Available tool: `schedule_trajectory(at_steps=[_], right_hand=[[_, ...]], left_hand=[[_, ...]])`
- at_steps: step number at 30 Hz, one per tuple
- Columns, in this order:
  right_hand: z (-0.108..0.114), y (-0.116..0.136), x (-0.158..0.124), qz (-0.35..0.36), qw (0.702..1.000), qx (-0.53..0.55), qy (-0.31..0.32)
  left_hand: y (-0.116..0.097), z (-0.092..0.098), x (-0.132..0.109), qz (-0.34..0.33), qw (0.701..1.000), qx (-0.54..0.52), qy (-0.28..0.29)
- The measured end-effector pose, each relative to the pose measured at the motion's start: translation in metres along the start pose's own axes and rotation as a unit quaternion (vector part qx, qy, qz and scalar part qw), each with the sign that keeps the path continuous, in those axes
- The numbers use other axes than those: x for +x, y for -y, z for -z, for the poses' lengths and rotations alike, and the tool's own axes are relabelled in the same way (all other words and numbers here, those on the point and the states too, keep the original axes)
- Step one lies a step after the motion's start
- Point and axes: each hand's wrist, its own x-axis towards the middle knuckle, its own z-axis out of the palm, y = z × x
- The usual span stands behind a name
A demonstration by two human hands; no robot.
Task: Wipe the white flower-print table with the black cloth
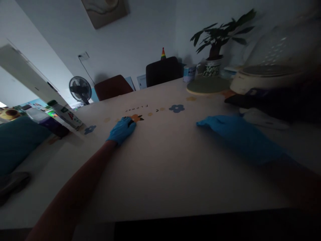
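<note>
Both my hands wear blue gloves and rest on a white table [160, 167] printed with small flowers and the word FLOWER. My left hand [122, 130] lies far out on the table, its fingers curled over a small dark object beside an orange printed flower [136, 117]. What the fingers hold is too small to name. My right hand [233, 132] lies flat on the tabletop with fingers stretched out toward the left, holding nothing.
A white appliance with a clear dome [273, 63] and a potted plant [215, 50] stand at the back right, with a tin [189, 73] beside them. Bottles [66, 115] and a teal cushion [17, 140] are at the left. Two chairs [163, 71] and a fan [80, 88] stand behind.
</note>
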Motion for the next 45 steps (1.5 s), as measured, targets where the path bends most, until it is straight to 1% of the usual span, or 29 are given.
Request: schedule_trajectory(at_steps=[4,7,11,15,18,23,26,30,34,37,41,45], right_hand=[[-0.003,0.011,-0.002,-0.041,0.999,0.013,-0.028],[-0.009,0.011,-0.003,-0.046,0.998,0.012,-0.031],[-0.024,-0.006,-0.003,-0.050,0.998,0.009,-0.033],[-0.036,-0.023,-0.001,-0.006,0.999,0.016,-0.039],[-0.032,-0.023,0.000,0.006,0.999,0.008,-0.049],[-0.016,-0.010,-0.002,0.012,1.000,-0.004,-0.020],[-0.017,-0.009,-0.001,-0.006,0.999,-0.007,-0.049],[-0.020,-0.010,0.000,-0.006,1.000,0.009,-0.020],[-0.015,-0.003,-0.003,-0.025,0.999,0.011,-0.035],[-0.008,0.002,-0.003,-0.022,0.999,0.018,-0.025],[-0.003,0.004,-0.001,-0.027,0.999,0.026,0.008],[-0.002,0.010,0.000,-0.046,0.998,0.026,-0.021]], left_hand=[[0.000,0.002,-0.007,-0.010,1.000,-0.017,0.001],[-0.003,0.004,-0.010,0.003,1.000,-0.017,0.002],[-0.006,0.005,-0.010,0.005,1.000,-0.011,0.004],[-0.006,0.004,-0.009,0.007,1.000,-0.014,0.012],[-0.005,0.004,-0.008,0.002,1.000,-0.012,0.010],[-0.004,0.004,-0.003,0.003,1.000,-0.019,0.009],[-0.004,0.004,0.000,0.004,1.000,-0.017,0.011],[-0.005,0.003,0.005,0.008,1.000,-0.012,0.005],[-0.005,0.003,0.014,0.024,1.000,-0.011,0.004],[-0.006,0.003,0.021,0.038,0.999,-0.010,0.002],[-0.006,0.002,0.026,0.046,0.999,-0.011,0.002],[-0.007,0.002,0.024,0.050,0.999,-0.011,0.000]])
